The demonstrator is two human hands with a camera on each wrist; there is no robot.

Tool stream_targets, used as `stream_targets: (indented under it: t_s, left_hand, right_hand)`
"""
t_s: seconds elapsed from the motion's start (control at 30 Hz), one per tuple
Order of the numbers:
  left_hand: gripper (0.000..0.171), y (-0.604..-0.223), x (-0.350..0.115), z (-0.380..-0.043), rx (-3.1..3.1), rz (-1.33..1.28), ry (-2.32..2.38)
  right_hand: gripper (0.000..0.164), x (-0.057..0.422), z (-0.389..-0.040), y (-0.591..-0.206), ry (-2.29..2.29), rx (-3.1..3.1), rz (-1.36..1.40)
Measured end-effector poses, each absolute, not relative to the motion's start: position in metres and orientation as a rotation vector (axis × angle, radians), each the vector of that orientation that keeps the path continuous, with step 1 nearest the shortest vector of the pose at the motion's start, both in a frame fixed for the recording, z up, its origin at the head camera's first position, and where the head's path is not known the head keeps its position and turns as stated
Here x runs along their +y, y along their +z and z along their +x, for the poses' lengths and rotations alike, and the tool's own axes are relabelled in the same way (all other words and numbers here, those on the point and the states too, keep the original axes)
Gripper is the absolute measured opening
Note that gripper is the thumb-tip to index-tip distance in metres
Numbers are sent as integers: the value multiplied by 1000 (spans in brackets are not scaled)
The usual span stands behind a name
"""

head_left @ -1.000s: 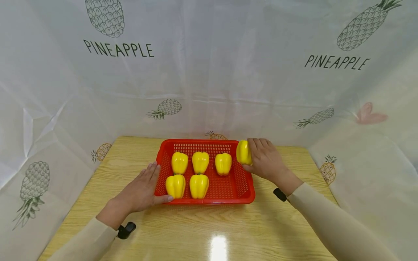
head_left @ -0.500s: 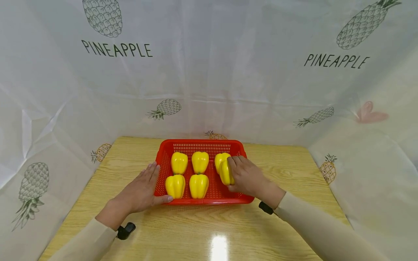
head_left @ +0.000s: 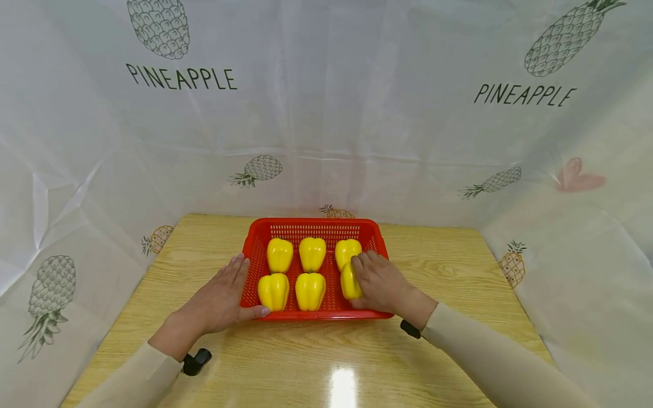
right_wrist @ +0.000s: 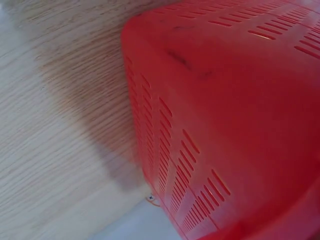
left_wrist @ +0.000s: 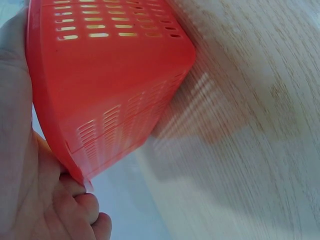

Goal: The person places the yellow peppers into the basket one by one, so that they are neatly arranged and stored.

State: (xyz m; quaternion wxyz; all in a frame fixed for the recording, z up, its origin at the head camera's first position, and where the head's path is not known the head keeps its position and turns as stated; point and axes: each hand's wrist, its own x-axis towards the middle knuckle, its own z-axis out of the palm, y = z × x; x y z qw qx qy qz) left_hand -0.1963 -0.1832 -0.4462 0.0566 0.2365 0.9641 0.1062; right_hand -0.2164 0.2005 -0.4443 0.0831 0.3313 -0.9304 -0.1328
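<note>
In the head view, a red plastic basket (head_left: 331, 315) holds several yellow bell peppers in two rows. My right hand (head_left: 380, 283) reaches in over its right side and grips a yellow bell pepper (head_left: 351, 281) in the front right part, partly hidden by the fingers. Just behind that one lies another pepper (head_left: 348, 251). My left hand (head_left: 219, 297) holds the basket's front left corner, thumb along the front rim and fingers at the left rim. The left wrist view shows the fingers (left_wrist: 80, 205) at the rim from below. The right hand is out of sight in the right wrist view.
The basket stands on a wood-grain table (head_left: 285, 357). Behind and to both sides hangs a white sheet (head_left: 326, 102) printed with pineapples. Two more peppers lie at the back (head_left: 280, 255) and middle of the far row, with two below them in the near row.
My right hand has carried the pepper from above the right rim leftward and down into the basket's front right part. The left hand has stayed on the corner.
</note>
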Motion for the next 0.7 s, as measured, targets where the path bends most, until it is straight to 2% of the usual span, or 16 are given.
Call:
stream_targets:
  t_s: [0.43, 0.7]
  left_hand:
    - [130, -446, -184, -196, 2927, 718, 334]
    - [131, -448, -184, -196, 2925, 716, 336]
  right_hand:
    - [91, 197, -222, -452, -497, -2848, 1035]
    - [87, 197, -224, -456, -515, -2862, 1041]
